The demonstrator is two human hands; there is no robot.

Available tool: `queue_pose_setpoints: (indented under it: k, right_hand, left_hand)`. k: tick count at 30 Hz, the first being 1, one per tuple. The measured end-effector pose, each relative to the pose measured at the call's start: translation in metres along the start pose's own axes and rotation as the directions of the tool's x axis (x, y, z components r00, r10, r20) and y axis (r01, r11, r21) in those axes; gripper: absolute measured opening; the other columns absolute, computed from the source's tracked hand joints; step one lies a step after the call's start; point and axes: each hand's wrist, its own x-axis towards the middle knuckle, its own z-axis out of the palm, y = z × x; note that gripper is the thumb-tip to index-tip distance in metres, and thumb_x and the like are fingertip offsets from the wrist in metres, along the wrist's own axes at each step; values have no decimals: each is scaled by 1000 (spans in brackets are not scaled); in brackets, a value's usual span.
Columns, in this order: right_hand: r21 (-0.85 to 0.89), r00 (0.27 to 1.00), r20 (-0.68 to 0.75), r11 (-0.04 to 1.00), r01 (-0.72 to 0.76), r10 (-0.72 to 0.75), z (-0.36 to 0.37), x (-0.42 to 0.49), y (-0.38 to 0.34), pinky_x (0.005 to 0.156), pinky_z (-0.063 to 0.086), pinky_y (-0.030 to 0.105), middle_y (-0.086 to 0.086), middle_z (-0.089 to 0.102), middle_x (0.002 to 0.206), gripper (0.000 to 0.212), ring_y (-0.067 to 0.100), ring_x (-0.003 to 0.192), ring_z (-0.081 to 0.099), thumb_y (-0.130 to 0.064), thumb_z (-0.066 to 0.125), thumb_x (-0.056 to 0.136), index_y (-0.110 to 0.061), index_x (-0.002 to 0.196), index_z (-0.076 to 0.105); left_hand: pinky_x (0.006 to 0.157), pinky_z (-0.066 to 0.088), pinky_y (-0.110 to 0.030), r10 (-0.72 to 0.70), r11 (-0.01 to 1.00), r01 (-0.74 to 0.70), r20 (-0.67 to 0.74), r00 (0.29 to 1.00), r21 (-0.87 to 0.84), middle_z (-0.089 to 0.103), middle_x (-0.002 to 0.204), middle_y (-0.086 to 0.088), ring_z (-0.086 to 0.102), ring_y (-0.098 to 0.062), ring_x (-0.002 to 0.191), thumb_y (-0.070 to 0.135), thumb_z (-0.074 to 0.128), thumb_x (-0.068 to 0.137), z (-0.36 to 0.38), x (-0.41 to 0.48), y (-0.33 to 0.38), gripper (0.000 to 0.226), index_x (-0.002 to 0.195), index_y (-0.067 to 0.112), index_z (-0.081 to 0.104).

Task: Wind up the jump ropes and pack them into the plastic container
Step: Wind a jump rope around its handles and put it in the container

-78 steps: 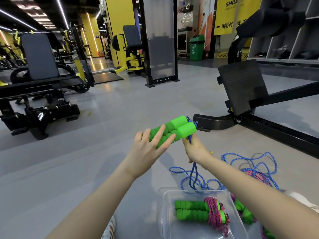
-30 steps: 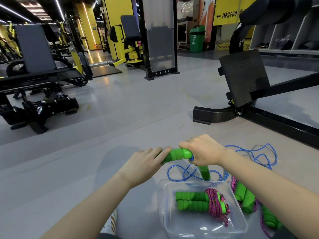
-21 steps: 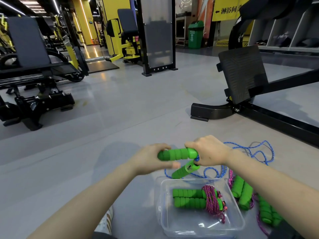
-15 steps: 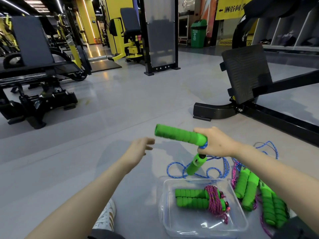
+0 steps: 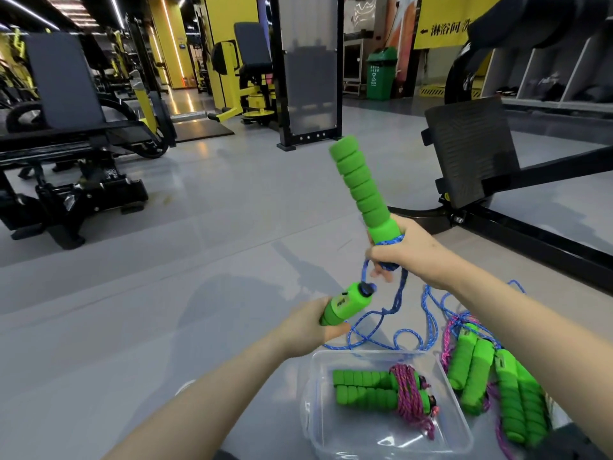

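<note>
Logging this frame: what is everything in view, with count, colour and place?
blue jump rope: one, blue cord, green handles, one handle in each hand, cord loose on floor.
wound jump rope: one, pink cord, green handles, inside container.
other jump ropes: apparently two, pink cords, green handles, floor right of container.
plastic container: one, clear, floor, bottom centre.
gym machines: several, black and yellow, background.
bin: one, green, far background.
left hand: one, grips lower handle.
right hand: one, grips upright handle's base.

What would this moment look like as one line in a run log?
left hand: grips lower green handle | right hand: grips upright handle | blue rope: mostly unwound | container: holds one wound pink rope
</note>
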Motion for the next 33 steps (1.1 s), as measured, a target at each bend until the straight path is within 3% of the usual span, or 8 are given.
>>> queue_pose_setpoints:
  k: [3,5,7,13,17,21,28,33]
  right_hand:
    - [-209,984,73,967,-143,161,-6,-1,13,40,35,22,0,47,51,21,13,42,41,-13,71,79,-13,77,51]
    - [-331,962,100,921,-208,253,-8,-4,23,41,31,22,0,47,58,24,13,50,39,-24,72,79,-16,79,50]
    - [-350,948,125,907,-234,293,-6,-6,26,44,31,24,2,47,62,23,15,56,40,-25,70,80,-13,84,51]
    - [-333,920,240,917,-222,310,9,-7,27,57,46,28,2,50,78,15,14,72,48,-25,66,82,-16,90,58]
    - [-311,898,299,923,-228,323,14,-9,24,56,37,26,0,50,80,5,17,75,42,-26,64,84,-25,89,62]
    - [-301,829,399,910,-285,391,17,-9,20,59,40,25,4,50,86,18,20,76,42,-20,62,83,-20,100,64]
    - [-450,744,446,843,-294,498,4,-10,15,83,52,28,7,63,105,60,13,75,61,-24,64,76,-39,131,48]
    - [-893,873,304,433,123,380,16,-8,20,111,25,34,1,28,150,94,21,134,31,-41,67,75,-28,150,11]
  left_hand:
    - [53,40,-27,464,586,-99,-232,855,805,59,71,-1,60,-24,63,19,42,81,-15,2,-18,16,95,14,43]
    - [46,35,-25,688,325,-168,-111,717,931,53,64,0,52,-20,52,9,37,71,-23,-3,-22,20,90,14,40]
    - [46,35,-27,769,222,-163,-69,636,961,56,77,-3,48,-19,57,2,36,73,-24,-6,-22,32,103,10,44]
    - [74,47,-39,799,298,-29,-233,555,954,37,135,-17,50,-28,99,13,51,79,-19,-4,-13,63,138,0,33]
    - [102,26,-64,752,249,17,-204,627,968,40,142,-19,40,-36,129,17,55,79,-16,-1,-13,68,140,1,30]
    - [97,38,-60,691,253,15,-191,697,967,64,109,-13,60,-37,107,27,47,77,-18,-1,-19,61,134,6,37]
    - [72,51,-47,632,284,-3,-185,753,959,58,84,-9,55,-30,66,40,77,50,-30,-5,-27,77,116,19,45]
    - [58,43,-36,661,300,62,-254,706,952,55,76,-8,50,-26,60,41,78,50,-29,0,-24,73,110,17,44]
